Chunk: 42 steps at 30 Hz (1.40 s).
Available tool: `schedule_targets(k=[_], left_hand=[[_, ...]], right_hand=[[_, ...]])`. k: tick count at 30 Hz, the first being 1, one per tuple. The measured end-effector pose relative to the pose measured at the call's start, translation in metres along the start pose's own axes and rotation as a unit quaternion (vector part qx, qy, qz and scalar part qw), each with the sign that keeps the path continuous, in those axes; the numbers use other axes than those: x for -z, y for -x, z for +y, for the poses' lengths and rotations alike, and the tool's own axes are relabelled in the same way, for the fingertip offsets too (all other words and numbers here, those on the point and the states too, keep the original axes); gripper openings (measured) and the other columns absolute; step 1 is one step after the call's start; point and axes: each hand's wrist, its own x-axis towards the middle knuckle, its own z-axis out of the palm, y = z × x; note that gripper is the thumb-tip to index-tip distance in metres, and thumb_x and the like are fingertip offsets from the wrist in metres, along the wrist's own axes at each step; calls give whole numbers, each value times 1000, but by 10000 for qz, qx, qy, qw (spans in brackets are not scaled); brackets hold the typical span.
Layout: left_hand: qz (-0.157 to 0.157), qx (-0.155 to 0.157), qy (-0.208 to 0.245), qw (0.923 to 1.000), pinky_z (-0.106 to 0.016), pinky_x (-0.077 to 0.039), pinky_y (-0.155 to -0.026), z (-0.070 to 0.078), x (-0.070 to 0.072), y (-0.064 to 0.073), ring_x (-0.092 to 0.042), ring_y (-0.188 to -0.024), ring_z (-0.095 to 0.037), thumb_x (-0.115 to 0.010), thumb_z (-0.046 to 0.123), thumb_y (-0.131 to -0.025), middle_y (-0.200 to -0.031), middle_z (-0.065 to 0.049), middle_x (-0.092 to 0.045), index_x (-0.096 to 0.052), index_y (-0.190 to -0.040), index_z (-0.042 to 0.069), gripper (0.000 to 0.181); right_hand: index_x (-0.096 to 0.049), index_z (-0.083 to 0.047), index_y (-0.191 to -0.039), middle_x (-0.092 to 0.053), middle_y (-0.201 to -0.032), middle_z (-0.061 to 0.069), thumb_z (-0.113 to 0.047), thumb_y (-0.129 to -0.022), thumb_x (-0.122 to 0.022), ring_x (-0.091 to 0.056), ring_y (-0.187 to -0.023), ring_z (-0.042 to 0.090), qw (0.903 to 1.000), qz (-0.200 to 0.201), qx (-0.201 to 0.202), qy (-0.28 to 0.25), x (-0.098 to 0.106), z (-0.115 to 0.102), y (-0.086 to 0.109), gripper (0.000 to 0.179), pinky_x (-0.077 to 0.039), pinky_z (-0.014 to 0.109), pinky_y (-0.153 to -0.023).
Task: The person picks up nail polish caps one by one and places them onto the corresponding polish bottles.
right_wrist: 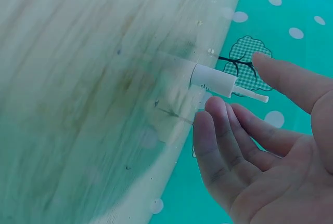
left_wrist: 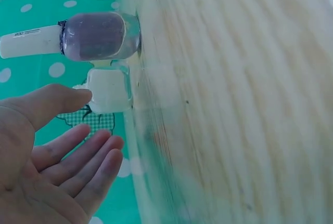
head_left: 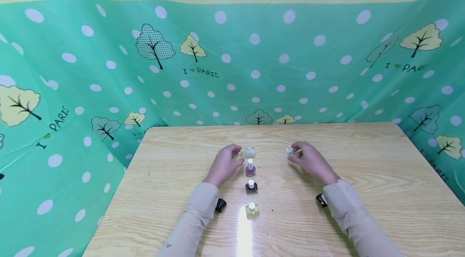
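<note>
A white nail polish bottle [head_left: 249, 153] stands uncapped at the far end of a row. Its white cap [head_left: 289, 151] stands apart to the right, upside down with the brush [right_wrist: 252, 93] pointing up. My left hand [head_left: 226, 163] is beside the white bottle, fingers loosely spread and holding nothing. In the left wrist view the thumb overlaps the bottle's neck; whether it touches is unclear. My right hand [head_left: 308, 160] is around the cap's side, thumb and fingers apart, with a gap between them and the cap in the right wrist view.
Nearer me in the row stand capped nail polish bottles: a purple one [head_left: 250, 171], a dark one [head_left: 251, 189] and a pale yellow one [head_left: 252, 212]. The wooden table [head_left: 174, 156] ends at a green patterned cloth [head_left: 232, 59] behind. Black straps show at both wrists.
</note>
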Motion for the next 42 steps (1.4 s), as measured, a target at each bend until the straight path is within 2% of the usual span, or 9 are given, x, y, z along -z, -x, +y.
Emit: schedule_targets(k=[7,13,20,26,33,42], left_hand=[[-197,13,221,9996,-39,-50,-104,-1,-6,-12,-62,-115,-27,-72,12,-89,-125,-13,-64,-57,-131,2,46],[-252,34,383,9989,-39,-52,-100,-2,-12,-20,-63,-111,-27,-71,10,-90,-122,-14,-65,-58,-129,1,42],[-326,62,266,9991,-39,-54,-97,-1,-15,-23,-63,-107,-24,-72,14,-90,-118,-12,-66,-60,-129,3,42],[-346,-2,179,9992,-36,-55,-91,-1,-17,-26,-64,-99,-20,-71,16,-91,-109,-8,-68,-64,-123,4,35],[-278,17,75,9996,-34,-56,-87,-2,-18,-27,-65,-94,-18,-73,18,-89,-103,-7,-70,-67,-119,3,34],[-129,16,134,9998,-31,-57,-85,-6,-8,-20,-66,-91,-17,-74,13,-88,-104,-7,-71,-67,-115,3,29]], right_hand=[[-57,8,-123,-62,-118,23,-13,-94,-66,-61,-101,32,9999,-120,-95,57,-3,1,-9,37,-57,42,-82],[-58,7,-121,-64,-114,20,-13,-94,-67,-61,-98,30,9996,-220,-194,-22,-5,4,-13,35,-56,39,-78],[-61,6,-117,-66,-108,17,-13,-93,-68,-61,-94,27,9994,-227,-210,-145,-7,10,-19,32,-55,34,-76],[-63,5,-112,-66,-103,15,-13,-93,-68,-61,-92,26,9996,-210,-141,-141,-8,15,-24,27,-55,34,-76],[-66,3,-106,-67,-98,14,-14,-94,-67,-61,-88,24,9998,-188,-50,-88,-6,16,-27,20,-55,38,-78],[-67,1,-103,-68,-97,13,-14,-94,-67,-62,-86,23,9998,-107,-118,-144,-4,12,-25,17,-54,33,-73]])
